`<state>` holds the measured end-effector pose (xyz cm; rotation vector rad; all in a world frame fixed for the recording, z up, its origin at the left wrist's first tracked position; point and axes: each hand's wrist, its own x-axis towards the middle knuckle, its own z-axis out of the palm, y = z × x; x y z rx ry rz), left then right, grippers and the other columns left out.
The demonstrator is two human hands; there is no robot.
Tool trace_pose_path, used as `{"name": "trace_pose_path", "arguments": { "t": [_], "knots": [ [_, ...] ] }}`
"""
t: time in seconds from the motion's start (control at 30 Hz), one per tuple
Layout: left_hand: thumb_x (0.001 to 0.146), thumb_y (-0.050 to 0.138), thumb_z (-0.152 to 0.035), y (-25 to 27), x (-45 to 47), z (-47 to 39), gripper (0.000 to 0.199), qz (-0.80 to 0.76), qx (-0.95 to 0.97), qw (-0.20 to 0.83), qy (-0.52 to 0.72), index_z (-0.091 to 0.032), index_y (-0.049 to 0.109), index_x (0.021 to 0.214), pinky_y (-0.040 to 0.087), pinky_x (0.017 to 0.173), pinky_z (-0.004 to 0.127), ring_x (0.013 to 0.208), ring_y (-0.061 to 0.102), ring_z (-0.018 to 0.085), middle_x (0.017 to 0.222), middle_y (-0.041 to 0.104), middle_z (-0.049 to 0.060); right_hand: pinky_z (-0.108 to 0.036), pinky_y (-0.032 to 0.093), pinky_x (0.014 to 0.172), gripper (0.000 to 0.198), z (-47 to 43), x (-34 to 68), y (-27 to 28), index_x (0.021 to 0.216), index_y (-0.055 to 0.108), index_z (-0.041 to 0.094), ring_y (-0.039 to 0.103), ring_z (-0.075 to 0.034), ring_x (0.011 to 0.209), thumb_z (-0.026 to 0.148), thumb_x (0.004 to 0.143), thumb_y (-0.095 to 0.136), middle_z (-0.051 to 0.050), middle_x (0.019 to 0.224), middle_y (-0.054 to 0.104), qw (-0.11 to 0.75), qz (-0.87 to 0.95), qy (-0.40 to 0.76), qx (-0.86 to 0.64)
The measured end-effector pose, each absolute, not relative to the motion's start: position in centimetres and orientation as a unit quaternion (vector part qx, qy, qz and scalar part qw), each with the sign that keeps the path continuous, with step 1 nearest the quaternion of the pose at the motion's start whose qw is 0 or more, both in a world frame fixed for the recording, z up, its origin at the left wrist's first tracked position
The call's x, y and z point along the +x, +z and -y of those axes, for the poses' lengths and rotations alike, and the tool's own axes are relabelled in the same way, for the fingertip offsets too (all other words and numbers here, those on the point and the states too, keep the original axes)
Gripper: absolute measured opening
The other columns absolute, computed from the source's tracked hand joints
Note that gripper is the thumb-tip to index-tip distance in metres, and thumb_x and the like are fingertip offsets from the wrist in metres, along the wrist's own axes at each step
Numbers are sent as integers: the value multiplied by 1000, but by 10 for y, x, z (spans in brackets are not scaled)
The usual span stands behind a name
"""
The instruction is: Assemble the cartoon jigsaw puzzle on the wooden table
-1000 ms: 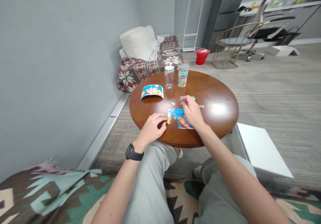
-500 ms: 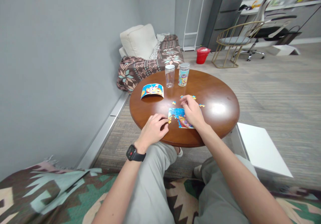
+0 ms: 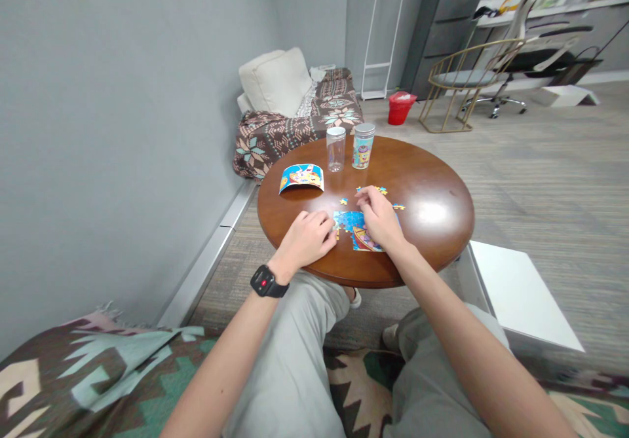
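Note:
A partly joined jigsaw puzzle lies near the front of the round wooden table, with blue sky and a boat picture showing. My left hand, with a black watch on its wrist, lies flat at the puzzle's left edge, fingers stretched out and touching or covering the border. Over the puzzle's upper right is my right hand, its fingers curled together; whatever they hold is hidden. A single loose piece rests above the puzzle. More loose pieces lie beyond my right hand.
The table also bears a curved picture sheet, a clear jar and a printed jar with a metal lid. A white box stands at the right. Behind are a covered seat, a red bin and chairs.
My left hand has shifted slightly up and flattened against the puzzle's left edge, covering more of it. My right hand stays nearly in place. The whole view has slid slightly.

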<state>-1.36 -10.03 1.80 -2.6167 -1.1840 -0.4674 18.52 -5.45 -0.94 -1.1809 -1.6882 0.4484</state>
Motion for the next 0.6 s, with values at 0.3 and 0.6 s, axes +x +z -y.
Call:
{"name": "trace_pose_path", "arguments": {
  "t": [0.3,0.6],
  "knots": [
    [98,43,-31,20,6,49,30,272,-931,223,-97,-14,66,91,36,74,39,85,58,26,88,64,12,-42,48,88,14,53,186,-11,91,52,24,59,-26,89,20,85,40,-7,88,62,489,705,173,-484],
    [98,44,-31,7,8,45,29,280,-938,186,-87,-13,66,95,38,79,41,94,58,28,95,67,14,-45,46,88,22,75,174,10,101,57,21,56,-28,97,16,87,41,-12,101,62,444,812,86,-368]
  ]
}}
